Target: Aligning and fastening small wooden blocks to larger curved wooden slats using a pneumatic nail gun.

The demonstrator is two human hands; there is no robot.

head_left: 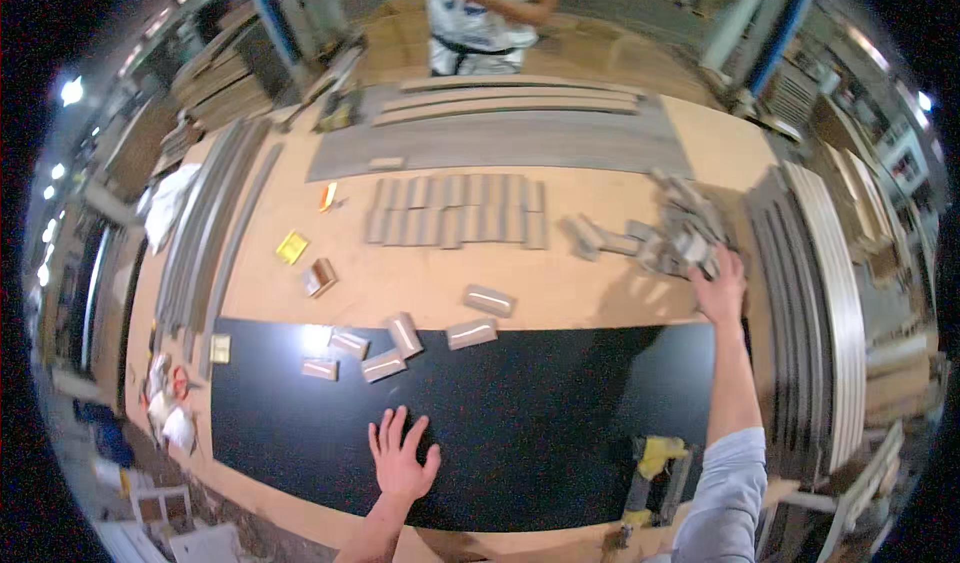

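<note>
My left hand (403, 460) rests on the black board (520, 413) with its fingers spread and nothing in it. Ahead of it, several short wood blocks with pale shiny strips (404, 334) lie loosely over the board's far edge. My right hand (720, 285) reaches to the near edge of a jumbled pile of small grey wood blocks (690, 218). Its thumb and fingers are apart at the pile; no block shows clearly gripped. Left of the pile, two rows of similar blocks (455, 213) stand side by side on the tan tabletop (590, 293).
A yellow-and-black power tool (655, 458) lies on the board's near right. Long grey strips line the left (215, 233) and right (800, 313) sides. A yellow item (292, 247) and a small brown block (320, 278) sit left. Another person (480, 18) stands across the table.
</note>
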